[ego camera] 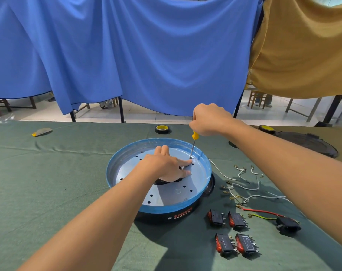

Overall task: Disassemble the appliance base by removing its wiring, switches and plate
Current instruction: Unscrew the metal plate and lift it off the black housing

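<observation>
Here the base (156, 218), round, black and blue-rimmed, sits mid-table (48, 182) on green cloth, with the silver plate (197, 178) lying inside it. The left hand (166, 166) rests on the plate near its middle, fingers straight and spread, pressing down. The right hand (209, 120) grips the top of a yellow-handled screwdriver (193, 142), which stands nearly upright with its tip on the plate's far right edge, just beside the left fingertips. To the base's right lie loose white wires (244, 186), and nearer, four red-and-black switches (232, 231) in two pairs. A black socket (287, 225) with red and yellow-green leads lies right of them. A tape roll (162, 129) sits beyond the base.
</observation>
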Tool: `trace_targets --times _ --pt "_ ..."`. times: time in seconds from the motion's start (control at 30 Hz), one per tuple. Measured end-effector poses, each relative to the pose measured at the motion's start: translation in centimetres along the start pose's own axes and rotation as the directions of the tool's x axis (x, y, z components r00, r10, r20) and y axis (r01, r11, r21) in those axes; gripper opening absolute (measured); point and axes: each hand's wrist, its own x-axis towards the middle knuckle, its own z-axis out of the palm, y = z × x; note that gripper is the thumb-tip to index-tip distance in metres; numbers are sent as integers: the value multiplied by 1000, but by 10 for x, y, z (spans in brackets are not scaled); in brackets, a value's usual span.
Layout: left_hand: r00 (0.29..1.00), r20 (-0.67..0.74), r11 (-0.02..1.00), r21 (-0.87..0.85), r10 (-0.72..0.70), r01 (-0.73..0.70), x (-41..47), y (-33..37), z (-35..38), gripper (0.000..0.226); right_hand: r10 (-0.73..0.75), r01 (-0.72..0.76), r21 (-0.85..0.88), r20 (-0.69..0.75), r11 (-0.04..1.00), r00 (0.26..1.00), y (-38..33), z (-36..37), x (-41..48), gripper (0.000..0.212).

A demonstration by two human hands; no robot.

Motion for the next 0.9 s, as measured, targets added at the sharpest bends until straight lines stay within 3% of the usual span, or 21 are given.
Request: trace_targets --times 0.07,0.2,0.33,0.5,0.67,0.8,0.9 --pt "1000 -1 1000 -2 0 0 0 0 0 52 -1 1 13 14 1000 1000 0 -1 -1 18" --pt "1000 -5 1000 -4 -4 4 1 -1 1 52 -9 8 -42 -38 999 999 0 3 -1 39" --pt "1000 -5 1000 -6 -3 3 0 0 0 53 -24 24 3 -2 1000 1000 1 3 1 9" --pt "1000 -1 1000 -8 -4 4 0 0 0 53 -11 11 -13 -31 1000 999 1 3 0 38" --pt "1000 -1 1000 -7 -3 3 -1 0 0 53 -9 9 -3 -8 1000 1000 0 2 0 21" --pt "1000 -4 1000 -5 -6 6 0 0 0 53 -8 5 -50 -48 999 999 0 3 -1 35" --pt "1000 -4 1000 -5 -7 7 0 0 0 53 -8 8 -17 -24 1000 1000 -1 4 0 18"
